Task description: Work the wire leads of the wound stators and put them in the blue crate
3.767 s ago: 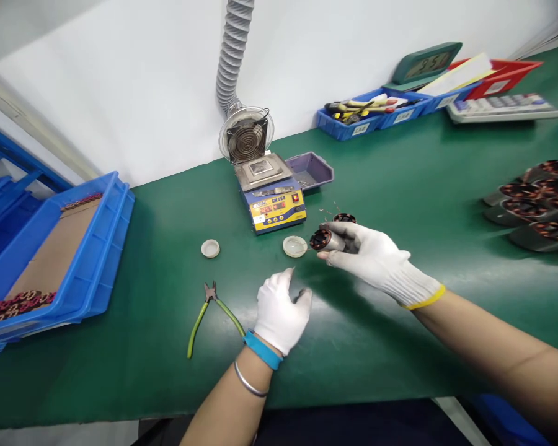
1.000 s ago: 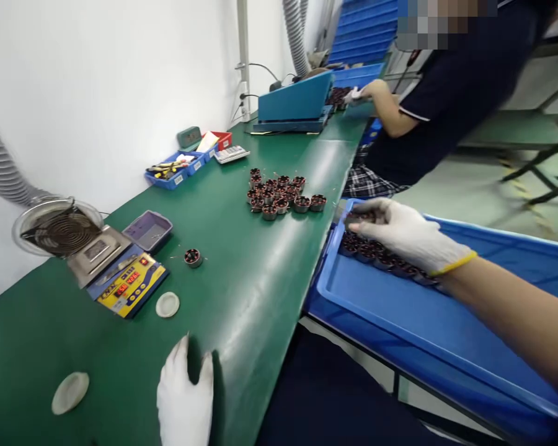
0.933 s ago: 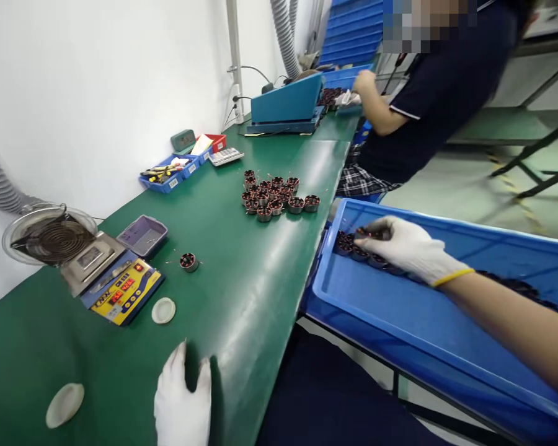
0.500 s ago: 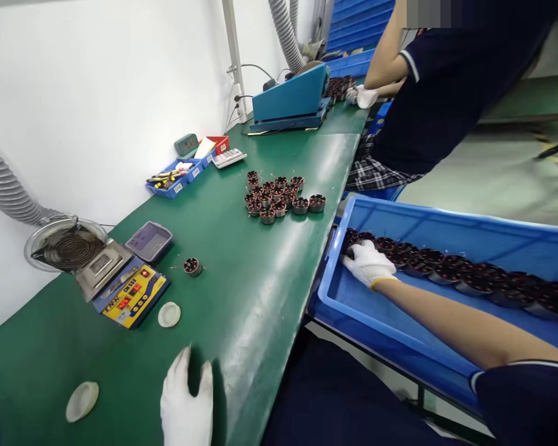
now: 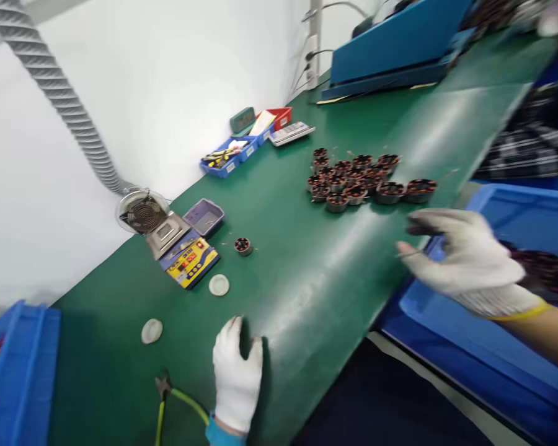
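Note:
My left hand [image 5: 237, 375], in a white glove, rests on the green table with thumb and fingers apart and nothing in them. Just left of it lie diagonal cutters [image 5: 164, 389] with yellow-green handles. My right hand [image 5: 467, 257], gloved in white with dark-stained fingertips, hovers over the table edge and the near corner of a blue bin [image 5: 428, 313]. Its thumb and fingers are apart, with nothing visible between them. Partly behind this hand, copper-wound stators [image 5: 539, 269] sit in the bin. A cluster of stators [image 5: 353, 176] stands on the table beyond it. One single stator [image 5: 243, 246] stands apart.
A yellow-and-blue soldering station [image 5: 190, 263] is beside a purple tray [image 5: 204, 217]. Two pale round pieces [image 5: 219, 285] lie nearby. Tool boxes [image 5: 230, 158] stand along the wall, and a blue machine [image 5: 390, 49] stands farther back. Another blue bin [image 5: 23, 371] is at left.
My right hand has come up out of the blue bin toward the table, its fingers empty. The view has turned left, bringing the cutters and left bin into sight. My left hand stays open on the table.

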`<state>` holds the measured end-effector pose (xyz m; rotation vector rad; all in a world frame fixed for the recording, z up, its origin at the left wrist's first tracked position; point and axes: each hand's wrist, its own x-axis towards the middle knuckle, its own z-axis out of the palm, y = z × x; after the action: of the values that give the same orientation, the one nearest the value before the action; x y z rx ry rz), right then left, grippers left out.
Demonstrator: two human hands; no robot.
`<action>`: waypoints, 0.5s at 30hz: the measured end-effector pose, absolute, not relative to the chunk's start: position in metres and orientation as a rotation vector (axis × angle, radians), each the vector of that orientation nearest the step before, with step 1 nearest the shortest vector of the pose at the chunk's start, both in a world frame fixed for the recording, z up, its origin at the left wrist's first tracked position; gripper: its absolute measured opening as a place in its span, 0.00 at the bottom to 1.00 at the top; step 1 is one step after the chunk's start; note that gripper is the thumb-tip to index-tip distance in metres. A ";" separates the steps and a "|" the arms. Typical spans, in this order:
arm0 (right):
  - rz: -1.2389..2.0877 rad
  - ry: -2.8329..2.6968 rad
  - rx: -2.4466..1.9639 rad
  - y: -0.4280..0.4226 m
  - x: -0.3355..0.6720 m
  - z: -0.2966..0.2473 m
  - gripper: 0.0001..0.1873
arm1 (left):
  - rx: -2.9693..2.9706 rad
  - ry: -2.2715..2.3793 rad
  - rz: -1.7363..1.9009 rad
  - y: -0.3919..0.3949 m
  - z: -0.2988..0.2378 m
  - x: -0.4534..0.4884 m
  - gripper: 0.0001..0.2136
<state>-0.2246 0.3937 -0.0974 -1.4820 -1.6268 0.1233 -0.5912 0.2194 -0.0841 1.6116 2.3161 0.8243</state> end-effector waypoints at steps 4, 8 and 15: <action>0.483 -2.197 -1.097 0.416 -0.356 -0.059 0.33 | 1.603 2.295 0.850 0.218 -0.084 -0.591 0.21; 0.633 -2.405 -1.260 0.446 -0.455 -0.044 0.34 | 1.522 2.239 0.948 0.217 -0.081 -0.593 0.19; 0.903 -2.426 -1.062 0.386 -0.477 -0.056 0.09 | 0.730 1.826 1.520 0.219 -0.067 -0.582 0.31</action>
<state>-0.4772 0.3858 -0.0558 -1.0616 -2.4256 0.9026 -0.5823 0.2189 -0.0675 0.7300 1.8257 1.5196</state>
